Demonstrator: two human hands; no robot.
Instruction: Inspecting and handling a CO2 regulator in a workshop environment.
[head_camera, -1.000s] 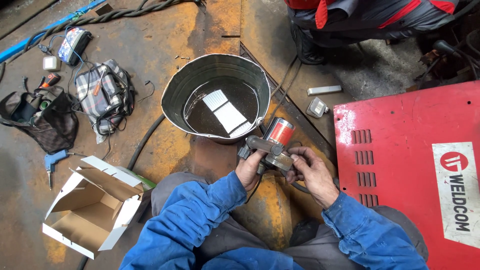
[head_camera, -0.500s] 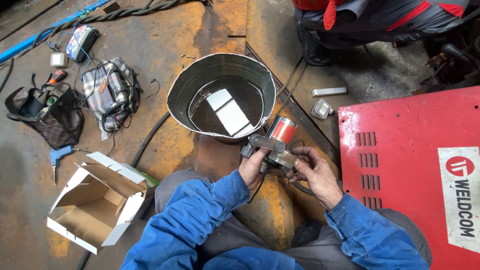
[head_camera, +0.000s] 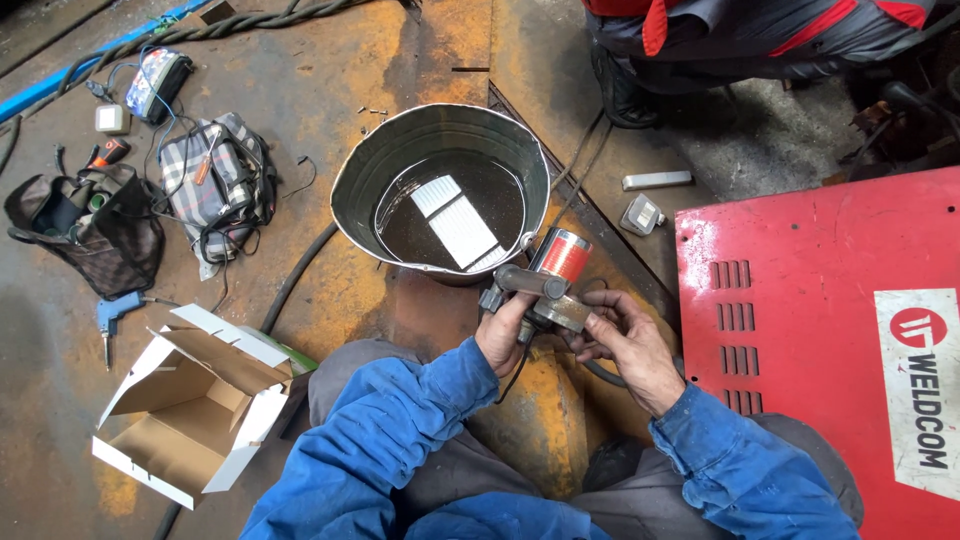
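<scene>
Both my hands hold a small pump with a grey metal body and a red-and-silver cylinder just in front of my knees. My left hand grips its left underside. My right hand clasps its right end, fingers curled around the body. A thin dark cable hangs down from the pump between my hands. Directly beyond the pump stands a round metal bucket holding dark liquid that mirrors a bright window. My sleeves are blue.
A red metal machine case lies at the right. An open white cardboard box sits at lower left, with bags, tools and a blue air gun farther left. Another person's legs are at the top. Hoses cross the rusty floor.
The view has shifted a little, so everything sits slightly lower and to the right. My hands keep the pump in the same grip by the bucket.
</scene>
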